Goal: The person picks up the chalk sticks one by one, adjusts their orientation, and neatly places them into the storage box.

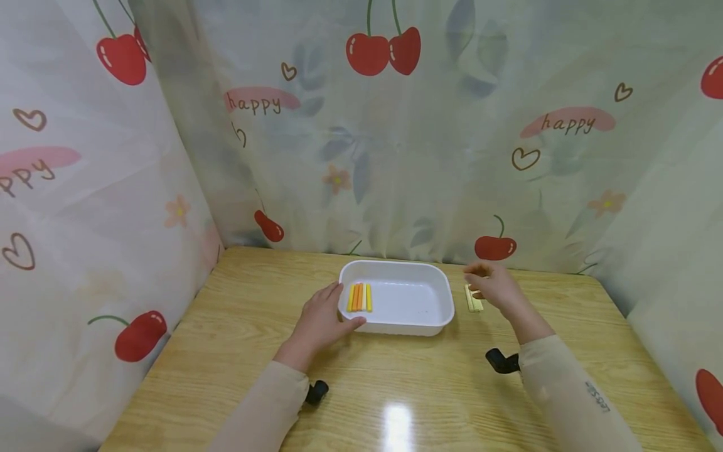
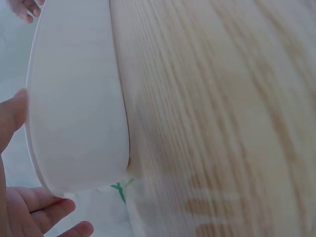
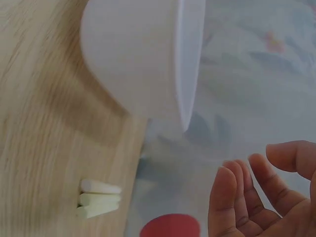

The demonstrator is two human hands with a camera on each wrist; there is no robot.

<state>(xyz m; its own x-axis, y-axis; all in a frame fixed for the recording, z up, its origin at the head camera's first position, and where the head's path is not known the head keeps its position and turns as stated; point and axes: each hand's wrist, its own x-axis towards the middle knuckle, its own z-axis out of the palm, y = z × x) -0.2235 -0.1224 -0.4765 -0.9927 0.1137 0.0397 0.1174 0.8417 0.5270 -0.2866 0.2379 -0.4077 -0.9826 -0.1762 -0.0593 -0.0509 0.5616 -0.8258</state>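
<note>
A white plastic basin (image 1: pixel 407 328) stands on the table, with several yellow, orange and white chalk sticks (image 1: pixel 359 297) side by side at its left end. My left hand (image 1: pixel 322 320) holds the basin's front left corner, thumb on the front rim and fingers at the left side. In the left wrist view, the thumb (image 2: pixel 14 118) and fingertips touch the rim. My right hand (image 1: pixel 494 289) hovers right of the basin, fingers loosely bent with nothing visible between them. Below it lie pale chalk sticks (image 1: pixel 473 300); three pale sticks (image 3: pixel 98 199) show in the right wrist view.
The wood-grain table (image 1: pixel 237 351) is bounded at the back by a curtain (image 1: pixel 395 157) printed with cherries, and by similar cloth on both sides. Black devices (image 1: pixel 317 392) are worn at both wrists.
</note>
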